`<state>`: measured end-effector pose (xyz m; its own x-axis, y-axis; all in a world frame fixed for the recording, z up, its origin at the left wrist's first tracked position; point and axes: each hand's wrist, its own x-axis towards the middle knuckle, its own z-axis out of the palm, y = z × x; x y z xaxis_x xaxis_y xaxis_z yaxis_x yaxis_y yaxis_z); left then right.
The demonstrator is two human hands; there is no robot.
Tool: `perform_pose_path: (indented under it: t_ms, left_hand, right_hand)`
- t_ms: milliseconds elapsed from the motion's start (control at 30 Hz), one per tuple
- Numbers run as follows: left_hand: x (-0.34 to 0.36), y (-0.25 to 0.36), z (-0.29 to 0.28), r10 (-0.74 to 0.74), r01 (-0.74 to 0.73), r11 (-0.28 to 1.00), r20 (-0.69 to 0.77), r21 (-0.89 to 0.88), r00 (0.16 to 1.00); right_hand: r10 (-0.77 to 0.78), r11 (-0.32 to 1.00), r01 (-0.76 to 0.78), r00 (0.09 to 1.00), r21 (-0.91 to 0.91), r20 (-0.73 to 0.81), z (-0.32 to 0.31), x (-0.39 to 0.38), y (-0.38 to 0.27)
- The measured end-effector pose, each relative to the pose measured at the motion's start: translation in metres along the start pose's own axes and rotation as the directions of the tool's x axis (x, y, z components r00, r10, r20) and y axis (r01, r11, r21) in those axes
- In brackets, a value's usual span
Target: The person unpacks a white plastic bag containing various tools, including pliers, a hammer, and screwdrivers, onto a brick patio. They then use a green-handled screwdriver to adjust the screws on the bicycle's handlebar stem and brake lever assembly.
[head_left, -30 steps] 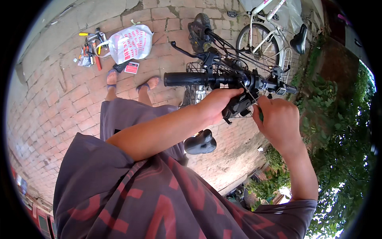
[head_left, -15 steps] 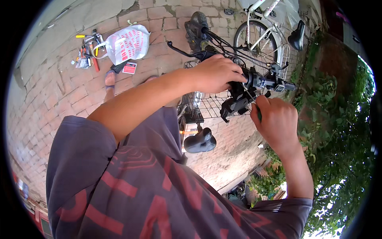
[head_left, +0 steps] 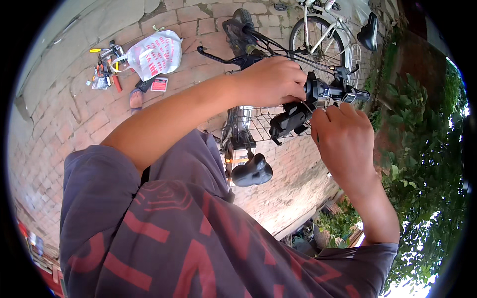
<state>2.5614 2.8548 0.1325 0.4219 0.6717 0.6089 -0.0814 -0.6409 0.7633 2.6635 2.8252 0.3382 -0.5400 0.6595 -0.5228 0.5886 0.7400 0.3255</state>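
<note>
My left hand (head_left: 272, 82) reaches over the bicycle handlebar, its fingers bent down and closed on the upper end of a black phone holder (head_left: 288, 121). The holder, with claw-like corners, hangs on the near side of the bar beside a black handlebar grip (head_left: 357, 94). My right hand (head_left: 344, 131) is closed round a screwdriver (head_left: 311, 106). Its thin metal shaft points up-left to the holder's mount, near my left fingertips. My fist hides most of the handle, and the tip cannot be made out. A black brake lever (head_left: 216, 57) sticks out left of my left hand.
Below the bar are a wire basket (head_left: 258, 121) and a black saddle (head_left: 252, 171). A white bicycle (head_left: 320, 37) stands beyond. On the brick paving lie a white plastic bag (head_left: 156, 54), several hand tools (head_left: 107, 62) and a red-and-white box (head_left: 159, 84). Leafy plants (head_left: 412, 134) line the right side.
The right hand has risen slightly and turned, hiding the green handle that showed before. The handlebar and phone holder have shifted a little in view; the left hand stays on the holder.
</note>
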Motion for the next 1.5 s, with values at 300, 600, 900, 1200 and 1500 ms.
perform_pose_path:
  t_ms: [300, 600, 900, 1200, 1500]
  left_hand:
    - [-0.001, -0.009, 0.001, 0.165, -0.165, 0.984, 0.009, 0.060, 0.986]
    - [0.001, -0.003, 0.002, 0.132, -0.139, 0.987, 0.084, 0.075, 0.988]
    - [-0.004, -0.015, -0.014, -0.046, 0.024, 0.996, 0.250, 0.092, 0.967]
    - [0.015, -0.030, -0.020, -0.025, 0.018, 1.000, 0.448, 0.021, 0.893]
    - [0.019, -0.039, -0.017, 0.073, -0.063, 0.997, 0.426, -0.038, 0.902]
  right_hand:
    - [0.684, 0.345, -0.560, 0.700, 0.753, 0.207, -0.001, -0.056, -0.011]
    - [0.363, -0.702, -0.368, 0.551, 0.610, 0.751, 0.006, -0.040, -0.021]
    - [0.416, -0.330, -0.596, 0.604, 0.732, 0.680, 0.006, -0.042, -0.009]
    - [0.370, 0.561, -0.547, 0.837, 0.622, 0.403, -0.007, -0.041, -0.004]
    - [0.401, 0.749, -0.460, 0.888, 0.477, 0.226, -0.017, -0.045, -0.030]
